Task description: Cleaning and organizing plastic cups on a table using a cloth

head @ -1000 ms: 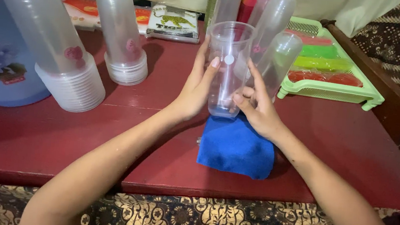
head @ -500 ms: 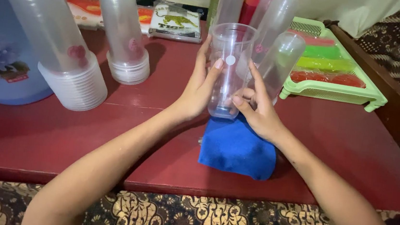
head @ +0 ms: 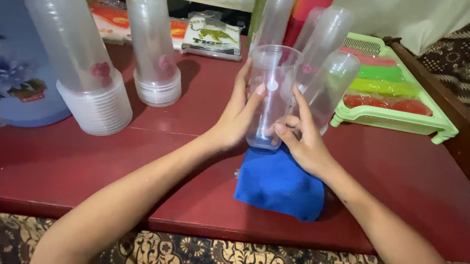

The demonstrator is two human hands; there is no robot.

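1. The clear plastic cup [head: 270, 95] is upright as before, its base on the blue folded cloth [head: 279, 182] on the dark red desk [head: 412, 181].
2. The left hand [head: 238, 117] and right hand [head: 302, 139] still clasp its sides; only the view has shifted, so the work shows no advance.

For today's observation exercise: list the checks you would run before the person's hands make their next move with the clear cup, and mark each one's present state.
1. Both hands on the clear cup: left hand and right hand grip its sides: ok.
2. Cup upright, mouth up: ok.
3. Cup base over the blue cloth: ok; touching it, cannot tell.
4. Cup empty: appears so, ok.
5. Room from the cup stacks behind: close, not ok.
6. Cloth fully on the red table: ok.
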